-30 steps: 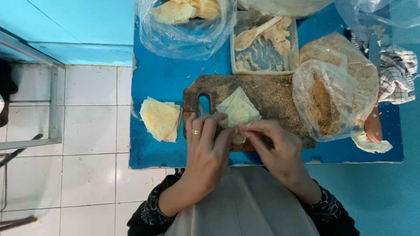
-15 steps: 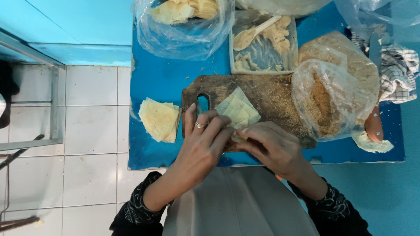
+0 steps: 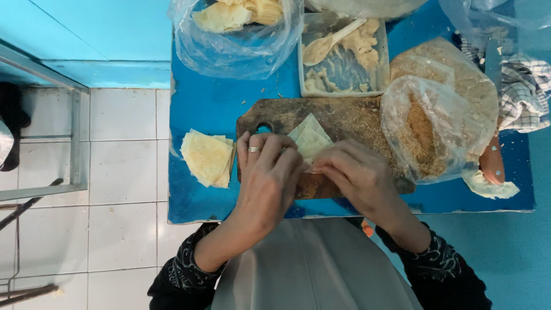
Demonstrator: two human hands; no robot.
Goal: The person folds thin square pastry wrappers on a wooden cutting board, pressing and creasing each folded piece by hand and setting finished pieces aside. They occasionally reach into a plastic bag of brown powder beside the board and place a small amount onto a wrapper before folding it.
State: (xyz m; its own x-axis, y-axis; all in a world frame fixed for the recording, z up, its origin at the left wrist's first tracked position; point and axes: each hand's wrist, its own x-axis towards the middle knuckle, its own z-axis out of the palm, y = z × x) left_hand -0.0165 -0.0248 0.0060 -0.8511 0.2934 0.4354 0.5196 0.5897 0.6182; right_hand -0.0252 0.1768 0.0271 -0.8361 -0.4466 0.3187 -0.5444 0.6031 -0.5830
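Pale pastry sheet (image 3: pixel 310 139) lay on the wooden board (image 3: pixel 344 117) near the table's (image 3: pixel 206 103) front edge. Left hand (image 3: pixel 268 172) and right hand (image 3: pixel 354 175) pinched its near corner together; firm, even pressure along the fold would probably seal it best.

The dark brown wooden cutting board (image 3: pixel 344 120) looks worn, matt and dusted with crumbs. On it lies a pale, thin, matt dough sheet (image 3: pixel 310 138). Right of it, a clear glossy plastic bag of coarse brown crumbs (image 3: pixel 427 132) is crinkled. The blue table top (image 3: pixel 212 109) is smooth with a slight sheen. At far right lies a checked woven cloth (image 3: pixel 525 92).
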